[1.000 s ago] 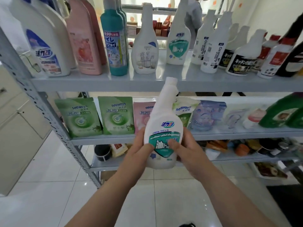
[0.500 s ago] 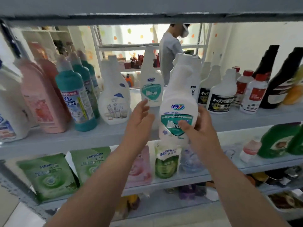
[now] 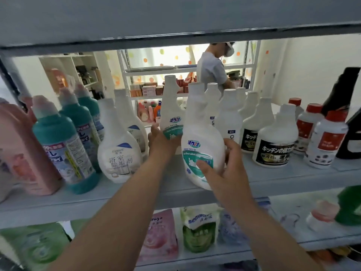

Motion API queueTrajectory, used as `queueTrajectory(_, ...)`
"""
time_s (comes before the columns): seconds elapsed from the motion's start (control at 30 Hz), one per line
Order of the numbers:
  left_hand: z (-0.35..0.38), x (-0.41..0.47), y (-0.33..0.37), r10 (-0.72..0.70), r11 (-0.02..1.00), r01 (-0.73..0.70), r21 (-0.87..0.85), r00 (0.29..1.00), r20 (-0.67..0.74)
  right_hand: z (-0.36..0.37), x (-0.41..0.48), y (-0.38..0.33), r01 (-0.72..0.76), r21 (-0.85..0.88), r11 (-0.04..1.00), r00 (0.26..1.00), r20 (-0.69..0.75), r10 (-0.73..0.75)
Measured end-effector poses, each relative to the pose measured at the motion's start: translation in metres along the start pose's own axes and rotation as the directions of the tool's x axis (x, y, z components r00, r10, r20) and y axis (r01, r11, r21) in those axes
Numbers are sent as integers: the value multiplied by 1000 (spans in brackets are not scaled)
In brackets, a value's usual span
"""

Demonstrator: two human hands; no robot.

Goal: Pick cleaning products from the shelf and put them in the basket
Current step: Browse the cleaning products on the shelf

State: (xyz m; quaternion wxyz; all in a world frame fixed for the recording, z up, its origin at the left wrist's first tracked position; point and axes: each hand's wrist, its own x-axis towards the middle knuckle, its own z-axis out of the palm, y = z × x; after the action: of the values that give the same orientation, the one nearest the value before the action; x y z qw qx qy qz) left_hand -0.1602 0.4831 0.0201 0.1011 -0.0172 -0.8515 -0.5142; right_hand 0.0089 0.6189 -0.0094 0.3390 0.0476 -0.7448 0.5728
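Beyond the left hand (image 3: 162, 142), a person in grey (image 3: 211, 73) stands by a far rack (image 3: 156, 70). Small boxes (image 3: 148, 90) sit on it.

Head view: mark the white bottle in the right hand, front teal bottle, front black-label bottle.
held white bottle (image 3: 202, 133), head view, body above logo
front teal bottle (image 3: 66, 155), head view, label
front black-label bottle (image 3: 273, 152), head view, label

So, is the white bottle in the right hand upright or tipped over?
Roughly upright. The white bottle has its cap on top and its base down near the shelf edge; the right hand grips it.
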Motion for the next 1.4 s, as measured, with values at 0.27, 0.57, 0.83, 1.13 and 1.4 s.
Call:
queueTrajectory(0.27, -5, -35, -6, 22, 988, -27, -150, 999, -37, 3, -3, 5, 6, -17, 1000, 996, -86, -8)
queueTrajectory(0.57, -49, -121, -24, 109, 927, -134, -349, 990, -90, -6, -9, 1, -45, -184, 982, 991, -128, 22)
queueTrajectory(0.83, -105, -186, -39, 56, 851, 10, -526, 992, 110, -6, 11, -22, 229, -597, 769, 973, 147, -176)
queueTrajectory(1.13, -101, -233, -94, -60, 849, 174, -499, 970, 235, 8, 37, -47, 359, -747, 560, 932, 315, -177)
queueTrajectory(1.4, -87, -234, -108, -72, 865, 217, -453, 946, 316, 45, 69, -43, 452, -790, 414, 877, 478, -44)
